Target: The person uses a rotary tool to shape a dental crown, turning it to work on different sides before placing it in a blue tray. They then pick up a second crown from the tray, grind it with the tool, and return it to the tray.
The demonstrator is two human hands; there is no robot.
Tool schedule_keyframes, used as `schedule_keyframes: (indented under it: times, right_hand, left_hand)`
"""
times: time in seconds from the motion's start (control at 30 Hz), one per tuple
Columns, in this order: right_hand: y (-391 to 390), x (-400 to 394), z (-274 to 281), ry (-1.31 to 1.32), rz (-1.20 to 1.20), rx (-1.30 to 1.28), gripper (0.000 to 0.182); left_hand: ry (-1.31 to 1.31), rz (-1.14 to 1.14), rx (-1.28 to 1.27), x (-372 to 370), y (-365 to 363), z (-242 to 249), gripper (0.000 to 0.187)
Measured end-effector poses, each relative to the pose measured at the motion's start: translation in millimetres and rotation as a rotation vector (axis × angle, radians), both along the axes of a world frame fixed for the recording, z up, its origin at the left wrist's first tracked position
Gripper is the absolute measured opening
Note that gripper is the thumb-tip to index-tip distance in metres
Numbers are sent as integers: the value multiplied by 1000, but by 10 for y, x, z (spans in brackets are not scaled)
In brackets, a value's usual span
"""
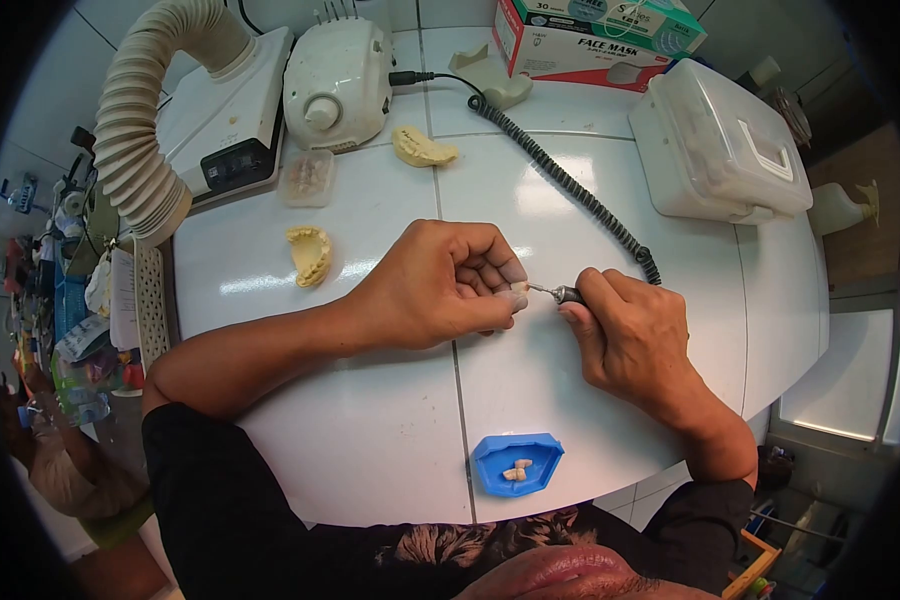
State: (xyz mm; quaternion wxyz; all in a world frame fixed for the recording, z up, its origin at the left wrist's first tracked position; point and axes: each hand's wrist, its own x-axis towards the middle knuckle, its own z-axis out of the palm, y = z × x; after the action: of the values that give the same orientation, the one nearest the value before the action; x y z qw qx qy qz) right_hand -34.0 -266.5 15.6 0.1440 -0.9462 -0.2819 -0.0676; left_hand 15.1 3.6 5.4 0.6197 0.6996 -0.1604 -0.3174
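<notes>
I see the left hand [440, 285] pinching a small tooth piece [517, 290] over the white table [370, 440]. The right hand [630, 335] is closed around a rotary handpiece [565, 293], its bur touching the piece; a blue tray [490, 465] with 2 pieces lies near.

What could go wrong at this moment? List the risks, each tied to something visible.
1. The left hand pinches a very small tooth piece at its fingertips while the handpiece in the right hand has its tip at it; a slip could likely nick the fingers.
2. The tiny piece could pop loose and roll off the white table.
3. The coiled cord trails across the table; a tug might pull the tool off line.
</notes>
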Motion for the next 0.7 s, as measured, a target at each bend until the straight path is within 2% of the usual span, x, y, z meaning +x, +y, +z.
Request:
schedule_keyframes:
  times: [0.7]
  right_hand:
    - [11, -10, 11, 6, 1, -8, 25]
  left_hand:
    - [-49, 17, 3, -18, -6, -32, 21]
